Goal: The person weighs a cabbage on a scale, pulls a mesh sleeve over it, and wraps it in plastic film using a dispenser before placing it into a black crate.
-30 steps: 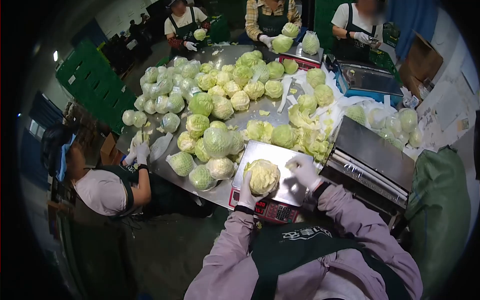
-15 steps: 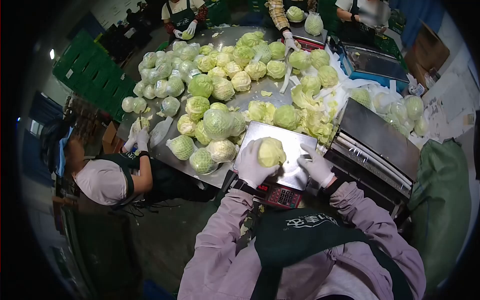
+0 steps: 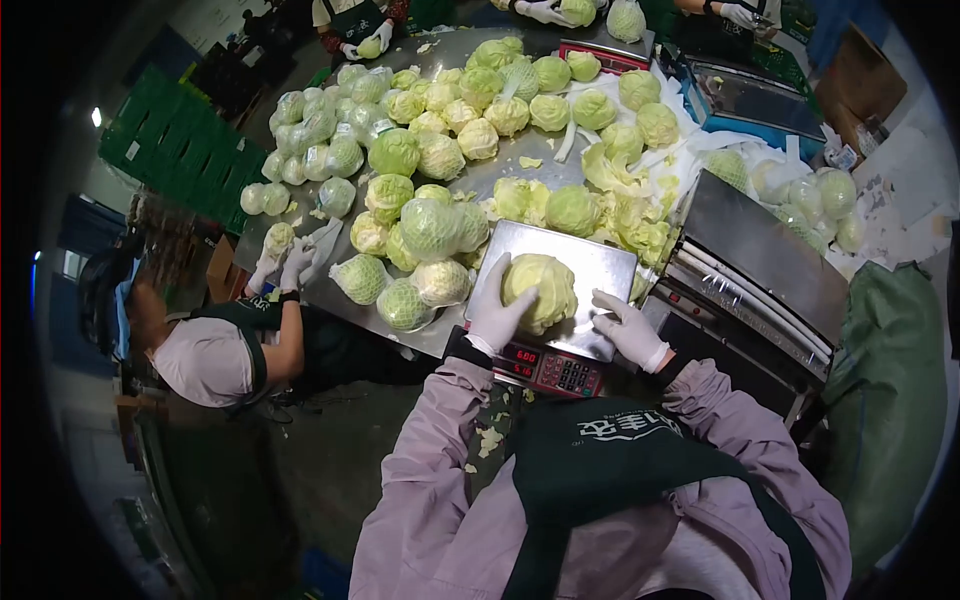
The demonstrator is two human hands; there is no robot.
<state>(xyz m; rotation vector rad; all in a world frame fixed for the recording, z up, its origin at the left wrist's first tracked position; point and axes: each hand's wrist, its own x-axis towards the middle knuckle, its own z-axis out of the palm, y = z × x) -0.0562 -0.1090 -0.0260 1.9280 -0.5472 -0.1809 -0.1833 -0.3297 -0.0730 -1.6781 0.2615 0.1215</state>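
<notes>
A pale green cabbage point(image 3: 540, 292) rests on the steel plate of a weighing scale point(image 3: 610, 262) in front of me. At its left side is my gloved left hand point(image 3: 498, 312), fingers spread and thumb against the leaves; it does not wrap round the cabbage. My gloved right hand point(image 3: 630, 330) hovers open over the plate's right side, apart from the cabbage and holding nothing. Red digits glow on the scale's display point(image 3: 523, 362), beside a keypad. Left of the scale sit net-wrapped cabbages point(image 3: 432, 226) and a film-wrapped one point(image 3: 405, 305).
Many cabbages point(image 3: 460, 120) cover the metal table point(image 3: 380, 325). Loose leaves point(image 3: 640, 220) lie behind the scale. A wrapping machine point(image 3: 765, 265) stands at right, near a green sack point(image 3: 880, 390). A co-worker point(image 3: 215, 355) handles a cabbage at left; others work across the table.
My left hand has loosened and slid to the cabbage's left side. The scale's display now shows two lit lines. At left, the co-worker has a hand on white netting.
</notes>
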